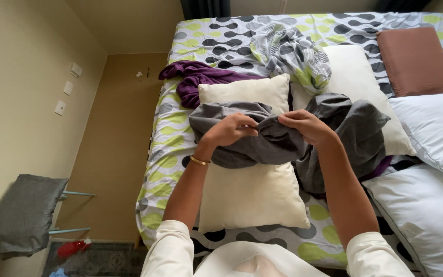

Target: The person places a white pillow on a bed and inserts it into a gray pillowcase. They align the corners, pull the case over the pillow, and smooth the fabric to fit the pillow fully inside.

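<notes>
Gripping the grey pillowcase (278, 146) are both hands, left hand (230, 130) at nine o'clock, right hand (306, 125) at three. The cream pillow (249, 197) lies at six o'clock, long axis toward the person, equally near both.

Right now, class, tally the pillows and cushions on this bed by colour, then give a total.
Cream: 2, one under the grey cloth, one behind it
White: 2, one at the right edge, one below it
Brown: 1, at the top right
Total: 5
</notes>
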